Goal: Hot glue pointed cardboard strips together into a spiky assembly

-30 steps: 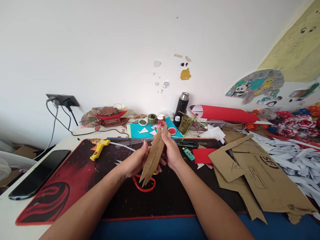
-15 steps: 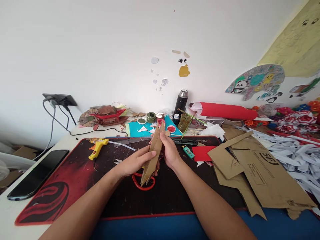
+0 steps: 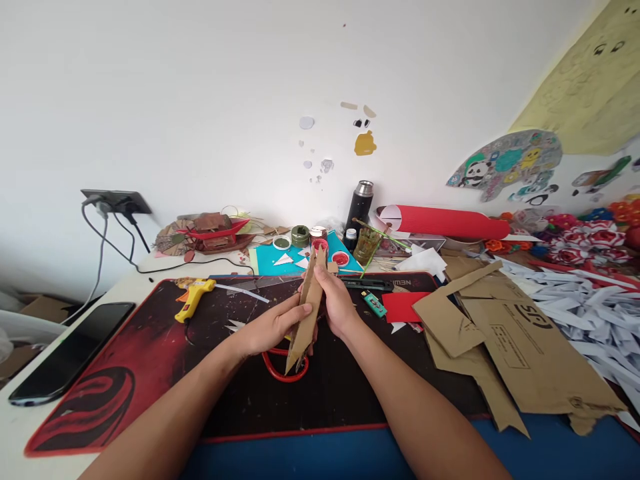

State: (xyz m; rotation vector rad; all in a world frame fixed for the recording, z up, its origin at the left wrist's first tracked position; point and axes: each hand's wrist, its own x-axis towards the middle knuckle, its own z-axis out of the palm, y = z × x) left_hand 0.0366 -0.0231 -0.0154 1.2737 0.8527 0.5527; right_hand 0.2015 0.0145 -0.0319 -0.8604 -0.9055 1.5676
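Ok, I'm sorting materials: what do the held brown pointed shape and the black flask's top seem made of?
The brown pointed shape looks like matte cardboard: plain, dull surface, rough edge. The flask's top seems polished metal, from its silvery shine; coated plastic is possible.

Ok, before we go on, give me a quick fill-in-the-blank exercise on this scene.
1. The left hand and the ____ hand hold the pointed cardboard.
2. The body of the glue gun is ____.
3. The phone lies to the ____ of the glue gun.
4. The big roll is ____.

Missing words: right; yellow; left; red.
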